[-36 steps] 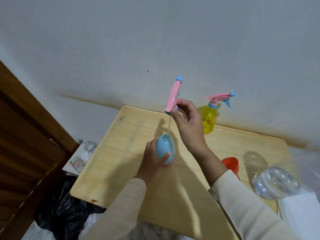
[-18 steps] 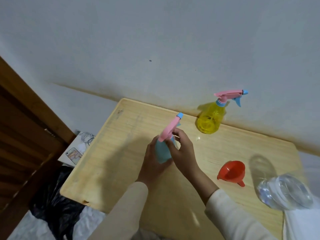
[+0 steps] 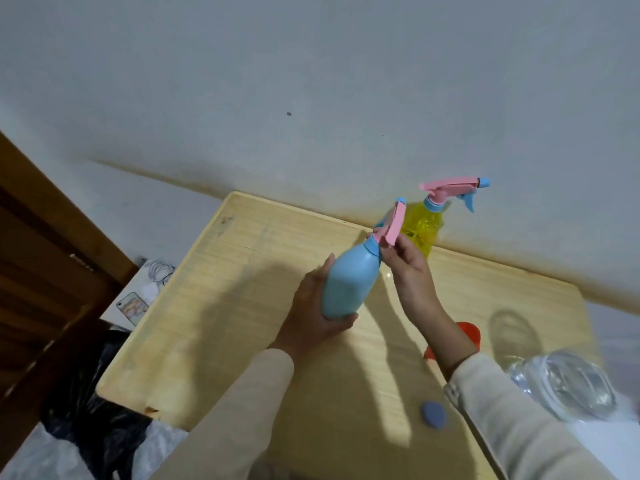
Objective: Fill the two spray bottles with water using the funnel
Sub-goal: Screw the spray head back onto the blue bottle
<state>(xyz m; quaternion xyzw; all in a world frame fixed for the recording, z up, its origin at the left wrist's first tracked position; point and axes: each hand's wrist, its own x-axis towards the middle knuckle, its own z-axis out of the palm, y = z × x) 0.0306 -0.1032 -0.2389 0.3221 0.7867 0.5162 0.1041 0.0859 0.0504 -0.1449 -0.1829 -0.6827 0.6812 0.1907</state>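
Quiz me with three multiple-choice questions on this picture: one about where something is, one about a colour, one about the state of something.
1. Where on the table does the yellow bottle stand?
A) far edge, by the wall
B) near edge
C) left edge

2. What colour is the funnel?
A) green
B) red
C) white

3. How is the blue bottle?
A) lying flat, untouched
B) standing upright, untouched
C) held tilted in the left hand

Answers:
1 A, it stands at the table's far side, close to the wall.
2 B, the part in view is red.
3 C, the left hand grips its base while the right hand pinches its spray head.
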